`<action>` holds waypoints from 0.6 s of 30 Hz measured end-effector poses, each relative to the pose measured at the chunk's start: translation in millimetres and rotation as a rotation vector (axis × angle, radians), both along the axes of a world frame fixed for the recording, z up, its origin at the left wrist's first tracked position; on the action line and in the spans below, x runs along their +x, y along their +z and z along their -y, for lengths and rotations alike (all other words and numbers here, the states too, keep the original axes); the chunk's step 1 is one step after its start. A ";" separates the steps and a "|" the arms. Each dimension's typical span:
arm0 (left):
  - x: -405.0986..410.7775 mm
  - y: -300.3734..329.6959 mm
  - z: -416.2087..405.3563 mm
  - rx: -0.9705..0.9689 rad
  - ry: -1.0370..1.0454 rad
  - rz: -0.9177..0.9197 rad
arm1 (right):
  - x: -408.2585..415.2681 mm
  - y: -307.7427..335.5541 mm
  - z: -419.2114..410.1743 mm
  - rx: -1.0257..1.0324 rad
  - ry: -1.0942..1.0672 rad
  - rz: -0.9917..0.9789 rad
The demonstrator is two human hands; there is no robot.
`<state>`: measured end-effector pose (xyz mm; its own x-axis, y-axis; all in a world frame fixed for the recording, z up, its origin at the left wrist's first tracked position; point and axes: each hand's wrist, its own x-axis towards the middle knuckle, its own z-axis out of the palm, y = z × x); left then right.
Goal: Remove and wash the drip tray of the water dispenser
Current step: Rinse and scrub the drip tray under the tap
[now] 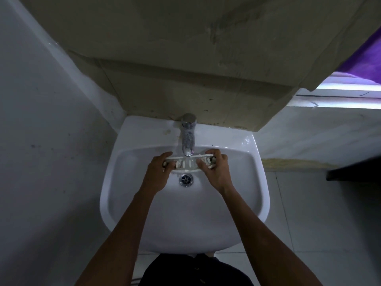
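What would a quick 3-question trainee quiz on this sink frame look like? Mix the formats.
1. True or false: only one hand holds the drip tray.
2. The tray is held: A) on the floor B) under the faucet spout, over the sink basin C) beside the window.
3. What lies in the basin just below the tray?

Key: 1 false, the left hand and right hand grip its ends. 2 B. 3 the drain.

Stained beige wall fills upper frame, grey wall at left. Bright window with purple curtain upper right; white tiled floor lower right.
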<state>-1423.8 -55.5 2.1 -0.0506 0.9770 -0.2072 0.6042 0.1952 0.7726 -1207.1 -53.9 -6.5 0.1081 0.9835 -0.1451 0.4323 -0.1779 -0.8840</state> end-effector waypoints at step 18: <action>2.5 1.0 -9.6 0.035 -0.068 0.031 | -18.1 8.0 9.5 -0.006 -0.191 0.248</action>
